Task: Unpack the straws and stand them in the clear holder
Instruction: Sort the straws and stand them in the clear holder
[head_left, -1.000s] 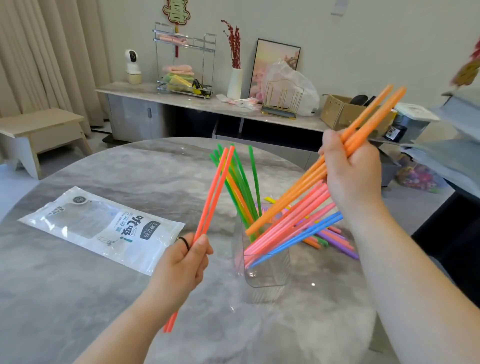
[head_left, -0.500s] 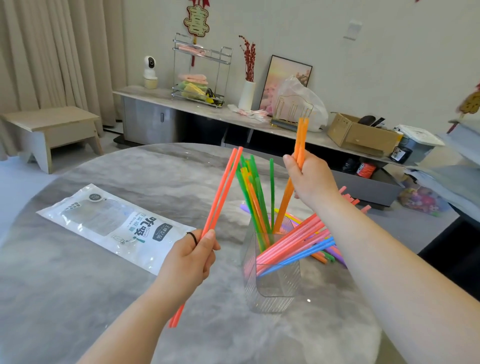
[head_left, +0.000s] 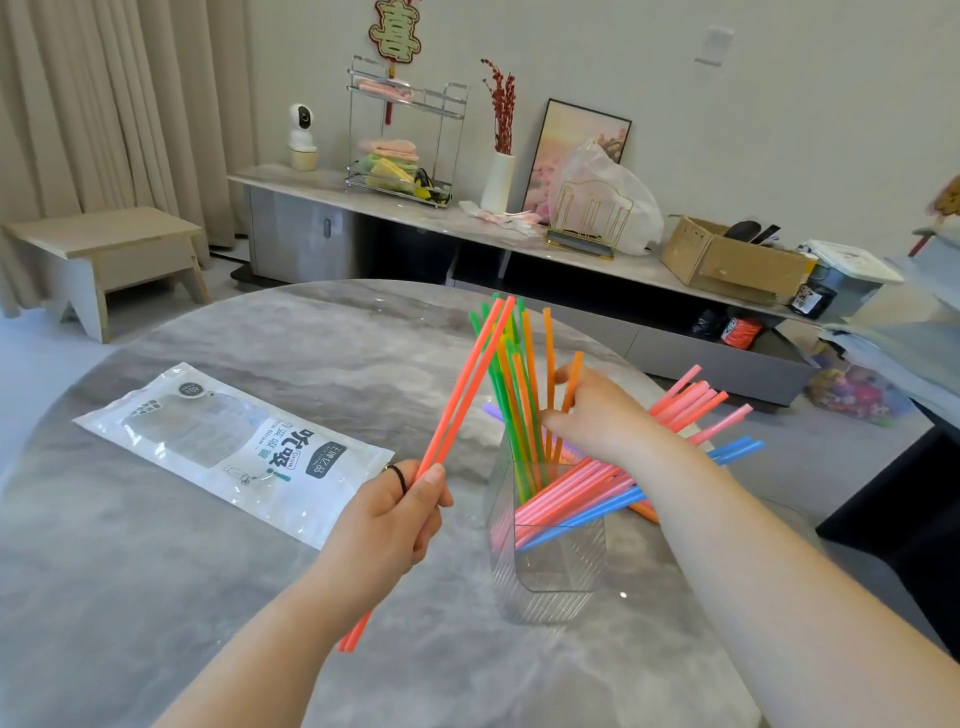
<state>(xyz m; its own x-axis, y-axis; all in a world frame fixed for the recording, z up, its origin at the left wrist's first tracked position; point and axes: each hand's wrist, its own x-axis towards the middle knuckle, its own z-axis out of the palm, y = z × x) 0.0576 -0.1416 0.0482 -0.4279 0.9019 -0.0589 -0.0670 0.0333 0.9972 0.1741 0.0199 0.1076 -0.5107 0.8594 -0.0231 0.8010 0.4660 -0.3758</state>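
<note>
head: two coral straws, one holder

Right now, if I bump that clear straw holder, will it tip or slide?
Likely tippy: the clear holder is tall and narrow, and pink and blue straws lean far over its right side. It may also slide on the glossy table.

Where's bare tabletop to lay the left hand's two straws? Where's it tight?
Free: table between straw bag and far rim; also the near strip below the bag, left of the left hand holding coral straws. Crowded: around the clear holder, where pink and blue straws fan right and the right hand pinches orange straws.
</note>
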